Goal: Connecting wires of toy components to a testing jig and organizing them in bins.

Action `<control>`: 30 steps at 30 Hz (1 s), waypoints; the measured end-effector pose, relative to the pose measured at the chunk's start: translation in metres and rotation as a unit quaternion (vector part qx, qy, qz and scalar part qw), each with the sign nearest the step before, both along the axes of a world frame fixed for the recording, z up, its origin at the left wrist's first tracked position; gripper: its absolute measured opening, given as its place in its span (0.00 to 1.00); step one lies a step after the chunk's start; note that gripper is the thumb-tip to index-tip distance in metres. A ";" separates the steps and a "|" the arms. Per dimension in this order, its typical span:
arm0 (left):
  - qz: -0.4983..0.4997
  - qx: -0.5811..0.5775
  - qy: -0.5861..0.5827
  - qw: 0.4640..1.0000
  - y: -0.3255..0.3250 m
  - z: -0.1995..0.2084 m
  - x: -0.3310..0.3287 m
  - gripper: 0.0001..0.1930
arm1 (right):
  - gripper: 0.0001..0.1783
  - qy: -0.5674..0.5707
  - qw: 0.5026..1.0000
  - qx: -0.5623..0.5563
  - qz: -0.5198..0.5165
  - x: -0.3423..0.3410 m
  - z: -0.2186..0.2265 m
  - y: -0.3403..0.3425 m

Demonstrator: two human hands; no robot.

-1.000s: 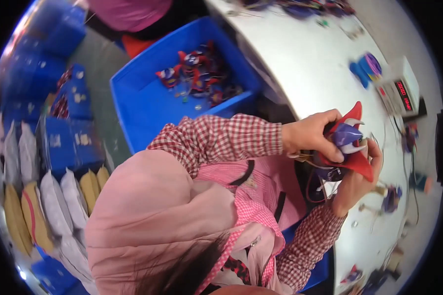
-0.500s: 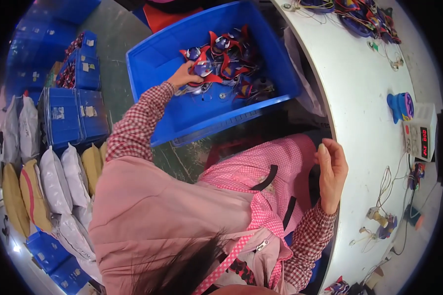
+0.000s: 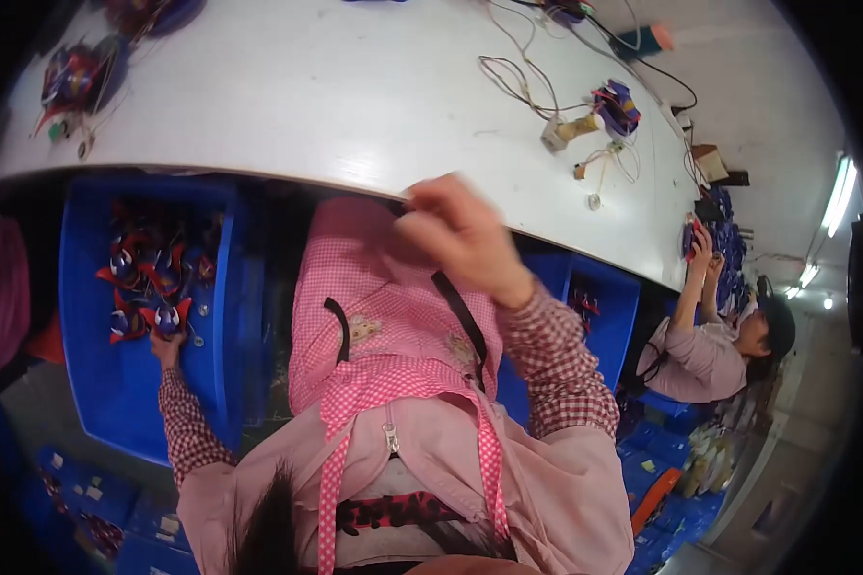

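My left hand [image 3: 168,347] is down inside a blue plastic bin [image 3: 230,326] at the left. Its fingers are closed on a red and purple toy part [image 3: 169,314] with pointed red tips and a rounded, shiny middle. Several similar toy parts [image 3: 163,273] with thin wires lie piled in that bin, beyond the hand. My right hand [image 3: 470,240] is raised over my lap beside the near edge of the white table [image 3: 355,105]. Motion smears its bent fingers, and I see nothing in them.
On the table, a wired purple part [image 3: 618,107] lies at the right and a dark red and purple part [image 3: 75,77] at the far left. Another blue bin [image 3: 609,311] stands under the table to my right. Beyond it, a co-worker [image 3: 705,350] handles a part.
My view has swung to the right, so the bin now appears at the left and the co-worker has come into view. My left hand stays on the toy part; my right hand is now blurred.
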State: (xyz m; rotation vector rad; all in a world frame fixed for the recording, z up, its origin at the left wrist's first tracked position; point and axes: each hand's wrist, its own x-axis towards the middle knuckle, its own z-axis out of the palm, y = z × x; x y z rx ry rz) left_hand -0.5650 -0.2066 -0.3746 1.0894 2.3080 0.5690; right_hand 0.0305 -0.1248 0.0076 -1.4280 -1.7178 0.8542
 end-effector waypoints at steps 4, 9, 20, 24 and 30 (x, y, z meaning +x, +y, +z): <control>-0.166 -0.029 0.070 0.983 -0.017 0.046 0.004 0.51 | 0.10 0.093 0.941 0.117 -0.302 0.136 0.022 0.015; -0.118 -0.056 0.181 0.975 -0.022 0.103 -0.010 0.40 | 0.14 0.088 0.859 0.061 -0.501 0.353 0.002 0.034; -0.455 0.272 -0.061 0.846 0.156 0.434 0.433 0.11 | 0.20 -0.245 0.923 0.049 -0.292 0.546 -0.047 0.099; -0.667 0.332 -0.101 0.660 0.211 0.478 0.597 0.14 | 0.19 -0.179 0.943 -0.053 -0.274 0.536 -0.040 0.096; -0.825 0.355 0.101 0.428 0.287 0.461 0.835 0.40 | 0.16 0.040 0.941 -0.192 -0.276 0.488 -0.014 0.087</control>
